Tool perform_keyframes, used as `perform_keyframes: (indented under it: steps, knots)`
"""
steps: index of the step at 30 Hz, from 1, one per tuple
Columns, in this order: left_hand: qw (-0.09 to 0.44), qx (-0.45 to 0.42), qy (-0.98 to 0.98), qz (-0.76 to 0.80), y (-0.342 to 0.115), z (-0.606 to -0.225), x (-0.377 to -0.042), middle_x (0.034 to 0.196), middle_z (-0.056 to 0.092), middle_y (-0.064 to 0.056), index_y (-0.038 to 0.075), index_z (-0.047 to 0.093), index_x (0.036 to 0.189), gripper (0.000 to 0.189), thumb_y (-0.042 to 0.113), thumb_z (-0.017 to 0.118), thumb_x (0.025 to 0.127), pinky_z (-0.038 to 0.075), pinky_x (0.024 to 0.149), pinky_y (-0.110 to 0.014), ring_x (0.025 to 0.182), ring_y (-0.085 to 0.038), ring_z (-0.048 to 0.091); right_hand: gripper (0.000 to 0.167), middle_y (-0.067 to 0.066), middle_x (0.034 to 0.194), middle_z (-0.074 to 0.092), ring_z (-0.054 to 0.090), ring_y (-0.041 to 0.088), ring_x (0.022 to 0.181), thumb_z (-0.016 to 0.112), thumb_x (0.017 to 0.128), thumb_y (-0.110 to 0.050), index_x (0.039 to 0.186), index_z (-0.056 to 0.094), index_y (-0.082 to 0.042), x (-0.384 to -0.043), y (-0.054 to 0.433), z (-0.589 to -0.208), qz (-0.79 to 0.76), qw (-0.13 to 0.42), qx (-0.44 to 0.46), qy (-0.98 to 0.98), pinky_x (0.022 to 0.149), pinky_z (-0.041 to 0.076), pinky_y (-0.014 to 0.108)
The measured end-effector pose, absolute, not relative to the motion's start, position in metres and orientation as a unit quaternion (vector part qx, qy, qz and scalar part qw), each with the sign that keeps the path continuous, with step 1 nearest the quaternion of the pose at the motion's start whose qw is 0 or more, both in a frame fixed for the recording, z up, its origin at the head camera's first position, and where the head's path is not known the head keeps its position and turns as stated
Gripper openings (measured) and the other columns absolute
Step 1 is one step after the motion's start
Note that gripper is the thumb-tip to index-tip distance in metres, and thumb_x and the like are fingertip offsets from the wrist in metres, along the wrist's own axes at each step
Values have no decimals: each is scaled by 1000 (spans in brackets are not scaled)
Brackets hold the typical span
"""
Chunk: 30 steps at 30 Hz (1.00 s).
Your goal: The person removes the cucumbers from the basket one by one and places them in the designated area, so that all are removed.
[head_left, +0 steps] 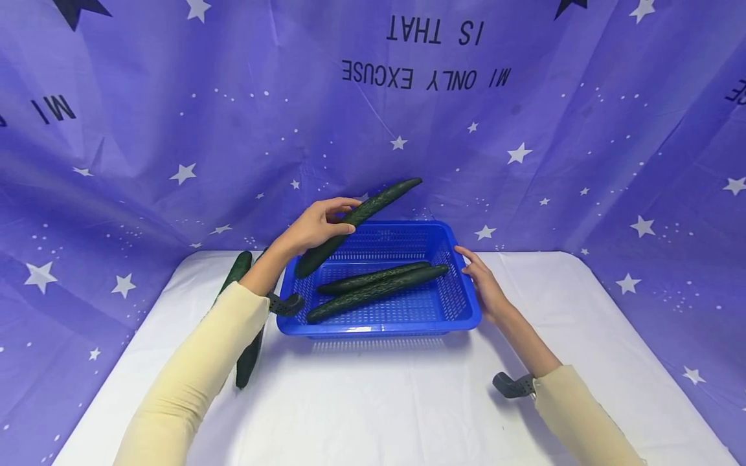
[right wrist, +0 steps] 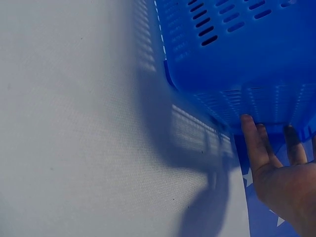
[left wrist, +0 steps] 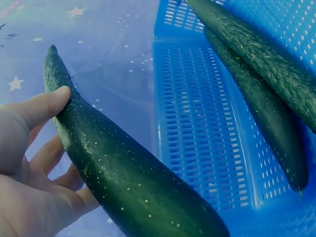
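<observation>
My left hand (head_left: pixel 317 226) holds a dark green cucumber (head_left: pixel 387 197) above the left part of a blue perforated basket (head_left: pixel 379 329). The cucumber slants, its far end raised to the right; in the left wrist view the thumb (left wrist: pixel 52 103) lies across its narrower end. Two more cucumbers (head_left: pixel 384 292) lie side by side on the basket floor. At the basket's right side, my right hand (head_left: pixel 485 285) touches the wall just under the rim with fairly straight fingers, seen from below in the right wrist view.
More cucumbers (head_left: pixel 249 362) lie on the white-covered table (head_left: pixel 373 401) left of the basket, partly hidden by my left forearm. A purple curtain with stars (head_left: pixel 402 142) hangs behind the table and along its sides.
</observation>
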<state>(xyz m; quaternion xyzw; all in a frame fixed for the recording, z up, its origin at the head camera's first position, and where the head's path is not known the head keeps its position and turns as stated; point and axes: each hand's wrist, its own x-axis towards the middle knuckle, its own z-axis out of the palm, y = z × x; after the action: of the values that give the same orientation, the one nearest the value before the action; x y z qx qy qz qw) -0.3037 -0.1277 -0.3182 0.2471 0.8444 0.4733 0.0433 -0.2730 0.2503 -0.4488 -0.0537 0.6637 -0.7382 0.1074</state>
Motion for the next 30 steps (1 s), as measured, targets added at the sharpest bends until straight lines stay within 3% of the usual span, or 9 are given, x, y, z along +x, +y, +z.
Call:
perform_keyframes:
  steps: [5,14,20,30]
  knots:
    - [33,228,845,482,-141,-310,-284,147,47,-15,12,50,147,52,13,65,98,38,104,-55,133,-36,44,61,24,140,41,64,26,98,30,98,-10,158,27,-20,-273,250,-449,-736,107,-57,666,75,56,36]
    - [11,174,861,477,-179,-311,-263,147,46,-16,18,48,149,54,21,67,98,38,102,-60,130,-38,45,60,17,138,43,64,24,98,31,98,-9,157,29,-21,-272,249,-450,-739,103,-53,664,74,57,36]
    - [22,138,873,467,-210,-311,-239,148,42,-19,18,43,152,59,24,66,99,35,103,-63,133,-43,41,60,20,140,41,64,24,99,30,98,-10,158,28,-21,-270,249,-449,-732,98,-55,672,76,57,37]
    - [12,89,870,485,-264,-335,-208,147,38,-27,8,36,155,63,18,65,99,34,102,-65,132,-50,39,60,24,151,33,58,30,111,31,99,-11,158,25,-20,-270,249,-447,-726,102,-61,678,83,55,39]
